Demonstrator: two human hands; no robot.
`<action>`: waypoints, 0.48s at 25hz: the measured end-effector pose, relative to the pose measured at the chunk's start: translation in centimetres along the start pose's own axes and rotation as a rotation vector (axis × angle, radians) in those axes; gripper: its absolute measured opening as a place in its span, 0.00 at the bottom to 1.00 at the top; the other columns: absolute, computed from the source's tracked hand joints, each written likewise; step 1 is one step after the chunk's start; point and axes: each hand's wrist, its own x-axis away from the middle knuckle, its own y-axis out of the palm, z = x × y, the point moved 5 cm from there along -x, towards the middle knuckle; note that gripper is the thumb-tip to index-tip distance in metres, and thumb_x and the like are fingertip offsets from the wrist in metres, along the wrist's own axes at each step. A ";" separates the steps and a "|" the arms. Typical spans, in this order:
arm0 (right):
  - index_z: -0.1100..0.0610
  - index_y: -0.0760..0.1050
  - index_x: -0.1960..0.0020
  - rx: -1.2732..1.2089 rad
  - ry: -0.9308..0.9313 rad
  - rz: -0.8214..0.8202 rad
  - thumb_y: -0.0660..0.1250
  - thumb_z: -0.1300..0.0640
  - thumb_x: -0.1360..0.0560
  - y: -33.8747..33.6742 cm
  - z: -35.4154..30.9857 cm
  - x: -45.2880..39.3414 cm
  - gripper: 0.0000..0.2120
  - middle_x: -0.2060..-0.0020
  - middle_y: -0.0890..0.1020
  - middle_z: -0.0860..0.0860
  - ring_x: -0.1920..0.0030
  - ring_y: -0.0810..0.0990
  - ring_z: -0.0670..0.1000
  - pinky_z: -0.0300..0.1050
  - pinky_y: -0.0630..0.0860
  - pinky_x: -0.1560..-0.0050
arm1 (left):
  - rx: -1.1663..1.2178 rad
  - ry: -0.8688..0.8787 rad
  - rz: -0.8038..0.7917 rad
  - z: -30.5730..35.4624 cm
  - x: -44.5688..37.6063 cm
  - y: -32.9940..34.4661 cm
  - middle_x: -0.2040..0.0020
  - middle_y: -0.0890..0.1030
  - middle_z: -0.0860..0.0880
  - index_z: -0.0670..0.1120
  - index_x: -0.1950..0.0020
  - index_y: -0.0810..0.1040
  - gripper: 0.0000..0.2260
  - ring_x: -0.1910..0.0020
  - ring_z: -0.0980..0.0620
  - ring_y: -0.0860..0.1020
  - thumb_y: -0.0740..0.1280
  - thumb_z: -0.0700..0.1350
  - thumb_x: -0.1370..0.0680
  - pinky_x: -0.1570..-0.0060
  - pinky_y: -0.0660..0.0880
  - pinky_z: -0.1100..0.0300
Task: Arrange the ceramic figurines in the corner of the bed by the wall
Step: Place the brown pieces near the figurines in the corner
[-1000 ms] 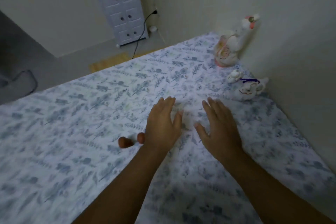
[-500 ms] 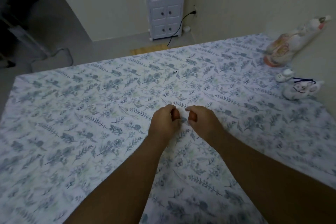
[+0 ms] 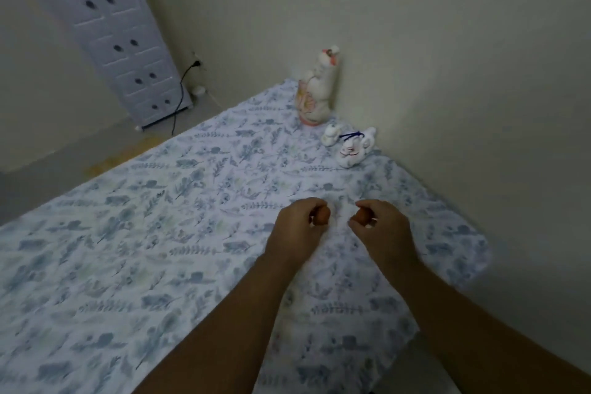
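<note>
My left hand (image 3: pixel 297 227) is closed around a small orange-brown figurine (image 3: pixel 322 216) that pokes out past the fingers. My right hand (image 3: pixel 382 225) grips a second small orange-brown figurine (image 3: pixel 362 215). Both hands hover just above the floral bedsheet (image 3: pixel 160 233), a short gap between them. In the bed's corner by the wall stands a tall white ceramic figurine (image 3: pixel 316 89) with pink markings. In front of it sit a tiny white figurine (image 3: pixel 331 134) and a white figurine with a blue string (image 3: pixel 355 147).
The wall (image 3: pixel 447 41) runs along the bed's right side and behind the corner. A white cabinet (image 3: pixel 121 41) stands on the floor beyond the bed, with a black cable (image 3: pixel 180 96) plugged into a socket beside it.
A second ago both hands lay flat and open on the sheet with the two brown figurines beside the left wrist. Each hand has since picked one up, and the view has turned toward the corner.
</note>
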 end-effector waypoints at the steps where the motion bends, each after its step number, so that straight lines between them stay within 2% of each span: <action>1: 0.60 0.81 0.42 0.008 0.029 0.029 0.79 0.63 0.31 -1.3 1.7 -1.4 0.19 0.53 0.82 0.56 0.52 0.81 0.54 0.52 0.81 0.47 | -0.007 0.025 -0.029 1.3 -1.8 2.1 0.42 0.84 0.46 0.44 0.38 0.82 0.17 0.43 0.47 0.81 0.74 0.35 0.26 0.41 0.79 0.53; 8: 0.56 0.81 0.41 -0.052 0.131 0.087 0.76 0.61 0.29 -4.7 9.5 -9.7 0.17 0.52 0.82 0.54 0.50 0.81 0.54 0.56 0.80 0.46 | 0.010 0.183 -0.080 6.5 -13.6 11.7 0.49 0.85 0.42 0.39 0.43 0.83 0.14 0.49 0.44 0.82 0.69 0.30 0.27 0.48 0.79 0.51; 10: 0.55 0.80 0.41 -0.082 0.134 0.094 0.77 0.60 0.29 -4.4 10.4 -10.7 0.18 0.51 0.82 0.52 0.50 0.81 0.52 0.54 0.81 0.47 | 0.003 0.190 -0.090 6.2 -15.6 13.0 0.49 0.85 0.42 0.38 0.42 0.83 0.16 0.48 0.44 0.82 0.68 0.28 0.28 0.46 0.79 0.51; 12: 0.54 0.79 0.39 -0.144 0.164 0.061 0.77 0.58 0.29 -3.8 11.1 -10.9 0.20 0.48 0.82 0.51 0.47 0.81 0.51 0.52 0.80 0.46 | -0.010 0.181 -0.087 5.6 -16.3 13.8 0.46 0.85 0.43 0.39 0.40 0.83 0.17 0.47 0.47 0.82 0.70 0.29 0.28 0.45 0.79 0.56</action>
